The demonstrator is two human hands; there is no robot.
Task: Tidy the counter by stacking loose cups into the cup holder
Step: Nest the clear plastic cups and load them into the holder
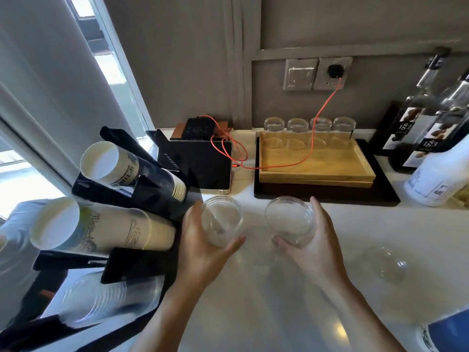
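Note:
My left hand (203, 247) grips a clear plastic cup (221, 219) above the white counter (291, 301). My right hand (313, 250) grips a second clear plastic cup (289, 218) beside it. Both cups open upward and stand apart. Another clear cup (385, 264) lies on its side on the counter to the right. The black cup holder (111, 194) stands at the left. Its slots hold white paper cups (106, 161), printed paper cups (101, 224) and, lowest, stacked clear cups (109, 298).
A wooden tray (330, 174) with several upturned glasses (308, 125) sits on a black mat at the back. A black device (200, 163) with an orange cable (319, 115) stands beside it. Bottles (418, 128) and a white jug (436, 179) crowd the right.

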